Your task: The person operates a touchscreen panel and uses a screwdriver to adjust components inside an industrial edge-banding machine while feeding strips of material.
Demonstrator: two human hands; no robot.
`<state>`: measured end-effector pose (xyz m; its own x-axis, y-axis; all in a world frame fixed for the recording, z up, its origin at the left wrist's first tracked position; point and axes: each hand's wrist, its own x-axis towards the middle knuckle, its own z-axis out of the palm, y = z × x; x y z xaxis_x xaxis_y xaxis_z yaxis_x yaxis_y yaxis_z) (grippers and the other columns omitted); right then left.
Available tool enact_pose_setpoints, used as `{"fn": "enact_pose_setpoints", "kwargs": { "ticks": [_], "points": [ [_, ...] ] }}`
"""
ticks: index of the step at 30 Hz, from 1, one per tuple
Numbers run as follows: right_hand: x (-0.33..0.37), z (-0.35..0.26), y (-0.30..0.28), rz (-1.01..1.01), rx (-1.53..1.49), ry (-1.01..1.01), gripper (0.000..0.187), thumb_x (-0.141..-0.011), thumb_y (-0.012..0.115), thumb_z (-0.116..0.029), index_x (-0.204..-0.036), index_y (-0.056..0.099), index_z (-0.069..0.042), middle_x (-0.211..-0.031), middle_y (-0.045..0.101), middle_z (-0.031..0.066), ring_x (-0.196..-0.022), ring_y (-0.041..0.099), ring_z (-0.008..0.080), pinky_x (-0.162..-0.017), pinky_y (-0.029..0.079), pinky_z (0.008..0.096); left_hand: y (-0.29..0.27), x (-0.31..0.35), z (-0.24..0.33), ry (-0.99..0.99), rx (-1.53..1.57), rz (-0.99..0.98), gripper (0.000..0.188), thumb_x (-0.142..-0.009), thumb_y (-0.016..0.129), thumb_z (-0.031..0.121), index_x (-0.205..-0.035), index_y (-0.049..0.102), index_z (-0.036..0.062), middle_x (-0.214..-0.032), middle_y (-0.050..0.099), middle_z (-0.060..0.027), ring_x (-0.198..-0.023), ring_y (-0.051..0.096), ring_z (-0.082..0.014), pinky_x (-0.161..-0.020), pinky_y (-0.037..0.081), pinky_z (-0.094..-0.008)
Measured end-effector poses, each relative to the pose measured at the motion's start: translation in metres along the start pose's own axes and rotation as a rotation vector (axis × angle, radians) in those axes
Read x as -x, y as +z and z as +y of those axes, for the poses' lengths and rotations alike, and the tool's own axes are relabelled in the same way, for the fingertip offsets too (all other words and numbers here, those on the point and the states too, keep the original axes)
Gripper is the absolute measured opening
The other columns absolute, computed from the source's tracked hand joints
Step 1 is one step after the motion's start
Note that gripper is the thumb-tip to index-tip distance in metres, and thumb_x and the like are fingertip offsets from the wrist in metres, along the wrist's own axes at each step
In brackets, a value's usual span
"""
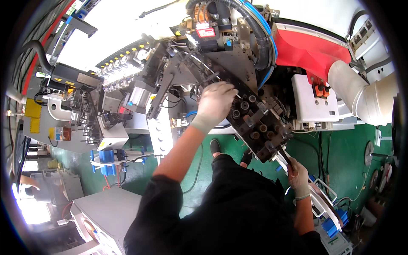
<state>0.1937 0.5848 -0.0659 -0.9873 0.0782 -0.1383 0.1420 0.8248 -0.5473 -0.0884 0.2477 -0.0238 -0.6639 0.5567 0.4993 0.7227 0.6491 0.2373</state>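
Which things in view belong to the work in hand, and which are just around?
Seemingly in use:
- black roller assembly
- left gloved hand, at its rollers
- right gloved hand, near its lower end

Apparently just around:
- red hood
- pale duct
- grey cabinet

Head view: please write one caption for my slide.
Gloved left hand at a dark machine assembly with cylindrical parts, gloved right hand near its lower end.

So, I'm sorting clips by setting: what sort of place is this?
Probably a factory workshop, judging by the dark metal block with round fittings, the wide pale hose by a red hood, and the cables over the green floor.
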Motion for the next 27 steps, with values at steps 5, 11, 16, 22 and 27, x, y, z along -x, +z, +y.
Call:
{"fn": "enact_pose_setpoints", "kwargs": {
  "ticks": [5,11,16,22,27],
  "points": [
    [0.004,-0.001,0.0,0.044,-0.023,-0.007,0.028,-0.097,0.063,-0.016,-0.125,0.066,-0.011,-0.095,0.072,0.0208,-0.088,0.07,0.0447,-0.076,0.055,0.0517,0.014,-0.055,-0.032,0.478,-0.362,-0.573,0.016,-0.085,0.067,0.023,-0.097,0.076,0.0177,-0.098,0.073,-0.0008,-0.099,0.069,-0.0222,-0.108,0.045,-0.0388],
    [0.006,0.002,0.005,0.091,-0.001,0.002,0.026,-0.097,0.063,-0.016,-0.122,0.067,-0.013,-0.091,0.072,0.0186,-0.085,0.069,0.0443,-0.073,0.054,0.0525,0.032,-0.071,-0.04,0.52,-0.299,-0.634,0.007,-0.087,0.07,0.022,-0.091,0.072,0.0171,-0.093,0.07,-0.004,-0.098,0.068,-0.025,-0.097,0.05,-0.0398],
    [0.004,-0.01,-0.009,0.027,0.044,0.047,0.025,-0.097,0.06,-0.025,-0.119,0.067,-0.015,-0.084,0.07,0.0184,-0.082,0.069,0.042,-0.071,0.053,0.0535,0.03,-0.06,-0.047,0.422,-0.097,-0.519,0.006,-0.089,0.068,0.018,-0.092,0.07,0.014,-0.093,0.068,-0.0066,-0.099,0.066,-0.0292,-0.093,0.052,-0.0423],
    [-0.002,-0.003,-0.017,0.011,0.067,0.034,0.025,-0.097,0.06,-0.024,-0.119,0.068,-0.014,-0.081,0.07,0.0167,-0.078,0.069,0.0416,-0.069,0.053,0.0531,0.016,-0.069,-0.027,0.084,0.099,-0.322,0.021,-0.104,0.063,0.026,-0.106,0.07,0.0065,-0.097,0.067,-0.0147,-0.093,0.065,-0.0347,-0.084,0.055,-0.0443],
    [-0.014,-0.01,-0.021,-0.025,0.107,0.022,0.026,-0.094,0.063,-0.018,-0.119,0.068,-0.013,-0.078,0.069,0.0145,-0.078,0.07,0.0394,-0.07,0.053,0.0506,-0.015,-0.088,0.025,0.103,0.276,-0.226,0.016,-0.101,0.067,0.018,-0.101,0.07,0.0032,-0.092,0.066,-0.0146,-0.086,0.066,-0.0354,-0.079,0.055,-0.0412]
  ]
}}
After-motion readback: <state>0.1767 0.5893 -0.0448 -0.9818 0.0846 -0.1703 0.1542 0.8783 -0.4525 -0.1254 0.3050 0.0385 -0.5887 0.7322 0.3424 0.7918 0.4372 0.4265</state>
